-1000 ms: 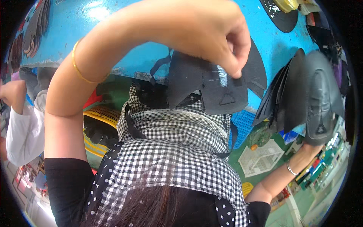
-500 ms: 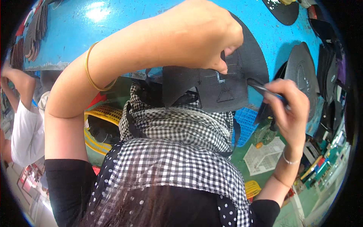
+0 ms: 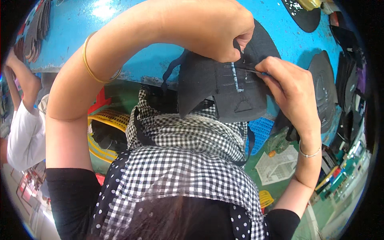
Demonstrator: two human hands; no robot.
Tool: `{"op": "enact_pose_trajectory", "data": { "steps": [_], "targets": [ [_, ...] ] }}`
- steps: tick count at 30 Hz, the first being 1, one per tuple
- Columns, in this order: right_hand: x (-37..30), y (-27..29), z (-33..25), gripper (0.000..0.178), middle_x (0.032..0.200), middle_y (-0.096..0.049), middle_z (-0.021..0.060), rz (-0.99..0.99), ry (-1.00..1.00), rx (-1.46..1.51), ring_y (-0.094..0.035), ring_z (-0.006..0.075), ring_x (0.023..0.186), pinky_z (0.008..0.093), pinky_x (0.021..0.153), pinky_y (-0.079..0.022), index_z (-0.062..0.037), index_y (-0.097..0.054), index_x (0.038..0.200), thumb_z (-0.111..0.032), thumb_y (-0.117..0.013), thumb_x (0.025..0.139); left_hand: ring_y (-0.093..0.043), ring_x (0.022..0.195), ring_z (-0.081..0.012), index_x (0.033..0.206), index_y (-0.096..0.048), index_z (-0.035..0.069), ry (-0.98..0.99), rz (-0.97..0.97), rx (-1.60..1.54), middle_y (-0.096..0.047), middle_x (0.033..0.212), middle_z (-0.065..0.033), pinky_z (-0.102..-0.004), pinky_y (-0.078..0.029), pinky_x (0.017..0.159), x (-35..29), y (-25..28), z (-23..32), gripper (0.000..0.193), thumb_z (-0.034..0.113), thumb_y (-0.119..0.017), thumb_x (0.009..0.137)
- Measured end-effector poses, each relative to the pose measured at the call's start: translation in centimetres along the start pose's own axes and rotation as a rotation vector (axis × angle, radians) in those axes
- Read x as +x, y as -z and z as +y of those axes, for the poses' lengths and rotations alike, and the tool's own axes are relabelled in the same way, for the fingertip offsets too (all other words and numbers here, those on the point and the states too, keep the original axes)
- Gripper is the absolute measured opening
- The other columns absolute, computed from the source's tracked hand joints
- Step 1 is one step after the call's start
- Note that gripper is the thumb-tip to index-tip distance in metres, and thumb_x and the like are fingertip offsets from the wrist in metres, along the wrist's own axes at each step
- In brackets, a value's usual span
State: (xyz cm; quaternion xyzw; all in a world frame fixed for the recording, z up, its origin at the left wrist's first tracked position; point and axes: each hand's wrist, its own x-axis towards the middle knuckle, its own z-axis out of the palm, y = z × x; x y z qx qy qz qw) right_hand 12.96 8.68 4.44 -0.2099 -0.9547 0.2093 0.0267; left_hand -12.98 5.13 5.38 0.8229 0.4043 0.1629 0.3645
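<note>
A large rounded black fabric panel (image 3: 200,88) with stitched lines lies over the front edge of the blue table, partly above my lap. A pale, shiny narrow strip (image 3: 236,80) runs down its middle. My left hand (image 3: 234,36) arches over the panel's far part, its fingers closed on a small black flap (image 3: 237,45) raised from the panel. My right hand (image 3: 290,90) pinches a slim dark tool (image 3: 250,71) that reaches left, low over the panel beside the pale strip. What kind of tool it is I cannot make out.
Several dark panels (image 3: 322,88) are stacked at the right on the blue table (image 3: 152,60). Dark strips (image 3: 38,34) hang at the far left. Below stand a yellow basket (image 3: 96,136) and a blue crate (image 3: 260,132). Another person's arm (image 3: 26,80) shows at the left.
My right hand has moved left and up with the tool, from beside the panel to over it. More of the pale strip shows. My left hand has shifted slightly up.
</note>
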Motion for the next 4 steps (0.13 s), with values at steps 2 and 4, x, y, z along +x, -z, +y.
{"op": "enact_pose_trajectory", "data": {
  "steps": [2, 4],
  "targets": [
    [0.29, 0.29, 0.12, 0.02, 0.088, -0.07, 0.0122, -0.02, -0.026, 0.021, -0.07, 0.034, 0.083, 0.0409, 0.068, -0.054, -0.0069, -0.062, 0.104, -0.015, -0.072, 0.089, -0.068, 0.084, -0.0417, 0.089, -0.07, -0.004, -0.006, 0.008, -0.032, -0.07, 0.084, -0.0237, -0.0462, -0.053, 0.078, -0.05, 0.02, -0.04, 0.021, 0.015, -0.065, 0.085],
    [0.21, 1.07, 0.04, 0.023, 0.092, -0.072, 0.0131, -0.012, -0.122, 0.057, -0.071, 0.0348, 0.086, 0.0414, 0.071, -0.054, -0.0059, -0.061, 0.105, -0.02, -0.073, 0.092, -0.068, 0.084, -0.0417, 0.089, -0.07, -0.004, 0.0, -0.01, -0.067, -0.07, 0.084, -0.0238, -0.0461, -0.053, 0.078, -0.3, 0.29, -0.14, 0.021, 0.015, -0.065, 0.085]
  ]
}}
